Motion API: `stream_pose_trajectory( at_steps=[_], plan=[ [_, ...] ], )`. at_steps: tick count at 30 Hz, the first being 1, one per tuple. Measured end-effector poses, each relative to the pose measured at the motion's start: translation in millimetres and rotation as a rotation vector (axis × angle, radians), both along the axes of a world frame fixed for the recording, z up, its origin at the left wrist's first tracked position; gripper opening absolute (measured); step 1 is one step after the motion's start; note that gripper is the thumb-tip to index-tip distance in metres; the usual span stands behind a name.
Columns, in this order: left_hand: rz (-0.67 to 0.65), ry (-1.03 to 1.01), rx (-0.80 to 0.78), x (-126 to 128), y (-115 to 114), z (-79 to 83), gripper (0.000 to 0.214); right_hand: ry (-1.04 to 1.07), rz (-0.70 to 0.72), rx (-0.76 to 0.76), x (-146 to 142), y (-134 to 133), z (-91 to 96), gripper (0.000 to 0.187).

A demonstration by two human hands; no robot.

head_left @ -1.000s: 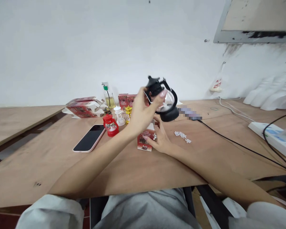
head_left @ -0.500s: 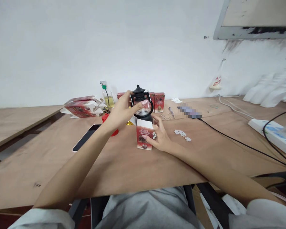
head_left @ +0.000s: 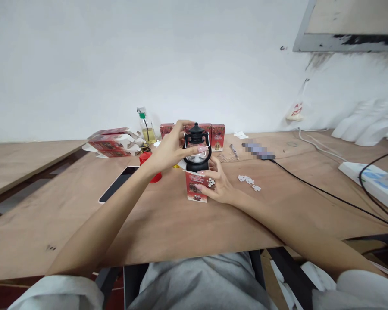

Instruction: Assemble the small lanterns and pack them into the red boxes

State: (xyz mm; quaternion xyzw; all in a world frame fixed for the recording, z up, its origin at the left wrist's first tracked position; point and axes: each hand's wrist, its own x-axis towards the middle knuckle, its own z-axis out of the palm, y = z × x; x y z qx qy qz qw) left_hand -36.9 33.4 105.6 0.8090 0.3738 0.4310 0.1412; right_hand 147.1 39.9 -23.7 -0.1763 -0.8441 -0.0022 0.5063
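Grips: left hand (head_left: 167, 151) clamps black lantern (head_left: 196, 151), right hand (head_left: 220, 188) clasps red box (head_left: 195, 190) mid-frame; lantern base may catch box rim, toppling it.

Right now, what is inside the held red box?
The black lantern, gripped by the left hand, sits in the open top of the red box, steadied by the right hand. Deeper inside is hidden.

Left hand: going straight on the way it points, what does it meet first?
The left hand grips the lantern; beyond it, probably the back boxes, depth unclear.
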Motion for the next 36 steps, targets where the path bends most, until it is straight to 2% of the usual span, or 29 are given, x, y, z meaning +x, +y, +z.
stream_pose_trajectory(
  at_steps=[2, 7, 10, 15, 20, 29, 32, 36],
  plan=[
    [0.004, 0.076, 0.021, 1, -3, 2.7, 0.066, -0.004, 0.001, -0.005, 0, 0, -0.1, 0.043],
    [0.083, 0.268, 0.07, 3, -9, 8.1, 0.06, 0.005, 0.039, 0.017, 0, 0, 0.6, 0.046],
    [0.174, 0.324, 0.093, 3, -10, 7.6, 0.06, -0.001, 0.024, -0.007, 0, -1, 1.7, 0.047],
    [0.202, 0.396, 0.107, 4, -12, 9.0, 0.06, 0.001, 0.023, 0.013, 0, -1, 2.7, 0.05],
    [0.288, 0.475, 0.153, 12, -18, 10.4, 0.065, 0.001, -0.016, -0.022, 1, 0, -0.7, 0.051],
    [0.477, 0.754, 0.203, 27, -34, 8.3, 0.059, -0.008, 0.015, 0.008, 0, -2, 3.1, 0.05],
    [0.548, 0.779, 0.226, 31, -37, 6.6, 0.059, -0.014, 0.004, -0.025, 1, -2, 1.8, 0.049],
    [0.552, 0.761, 0.242, 32, -35, 3.7, 0.056, -0.013, 0.0, -0.037, 1, -1, -0.2, 0.053]
  ],
)
